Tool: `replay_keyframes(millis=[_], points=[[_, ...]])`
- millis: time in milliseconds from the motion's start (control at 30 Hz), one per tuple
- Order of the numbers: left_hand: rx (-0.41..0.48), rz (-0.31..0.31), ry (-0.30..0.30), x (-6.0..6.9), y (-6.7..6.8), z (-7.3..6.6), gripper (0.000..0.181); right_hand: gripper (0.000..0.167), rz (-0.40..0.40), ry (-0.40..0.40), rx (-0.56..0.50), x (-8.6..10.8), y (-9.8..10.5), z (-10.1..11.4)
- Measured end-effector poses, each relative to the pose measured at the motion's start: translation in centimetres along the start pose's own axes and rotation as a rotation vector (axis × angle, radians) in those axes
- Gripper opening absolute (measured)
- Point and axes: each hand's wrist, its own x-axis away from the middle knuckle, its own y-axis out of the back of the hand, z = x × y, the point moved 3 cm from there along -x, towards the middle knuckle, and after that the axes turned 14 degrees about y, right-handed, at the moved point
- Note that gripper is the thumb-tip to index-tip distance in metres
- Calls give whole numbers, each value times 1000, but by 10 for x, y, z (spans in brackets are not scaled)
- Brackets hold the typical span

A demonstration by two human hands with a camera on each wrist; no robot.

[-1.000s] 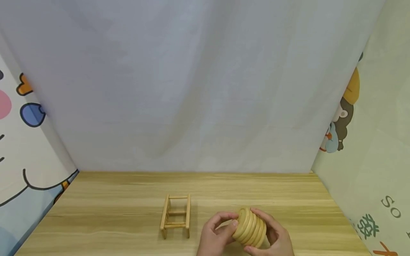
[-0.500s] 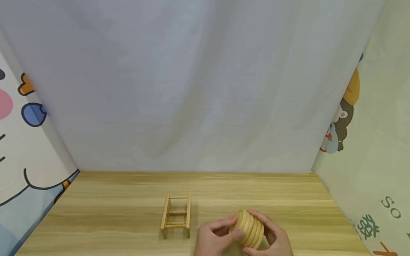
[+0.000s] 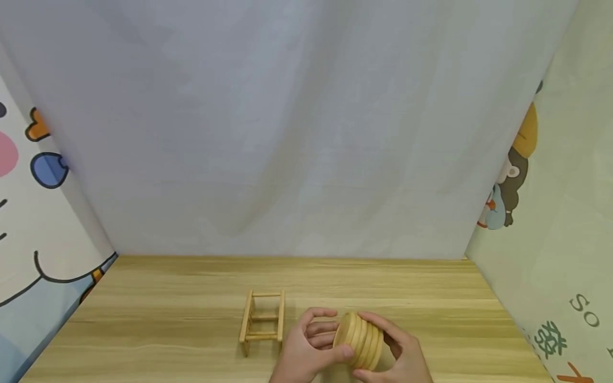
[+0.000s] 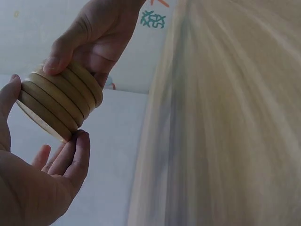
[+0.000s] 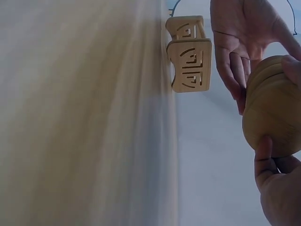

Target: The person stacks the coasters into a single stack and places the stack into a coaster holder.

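A stack of several round wooden coasters (image 3: 362,343) is held tilted on its side between both hands above the table. My right hand (image 3: 404,354) grips the right part of the stack, with the thumb below and fingers over the top. My left hand (image 3: 303,351) holds the left end coaster at its rim; the left wrist view shows the thumb on one side of the rim and fingertips on the other. A small wooden coaster rack (image 3: 263,337) stands left of the hands; cut-out patterns show on its side panels in the right wrist view.
The wood-grain table (image 3: 182,319) runs back to a pale cloth backdrop (image 3: 297,159). Printed panels stand at the left (image 3: 48,223) and at the right (image 3: 546,255).
Both hands and the coaster stack have shifted left toward the rack. My left hand's fingers have spread wider round the end of the stack. The rack has stayed put.
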Motion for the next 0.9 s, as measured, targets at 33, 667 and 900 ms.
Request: replay_keyframes(millis=[33, 667, 900], points=[[-16, 0, -6, 1, 3, -2, 73, 89, 6, 0, -3, -2, -2, 0], [-144, 20, -84, 15, 54, -33, 72, 87, 152, -5, -11, -51, -40, -2], [-159, 58, -136, 17, 75, -44, 75, 87, 198, 18, 34, -72, -52, -3]])
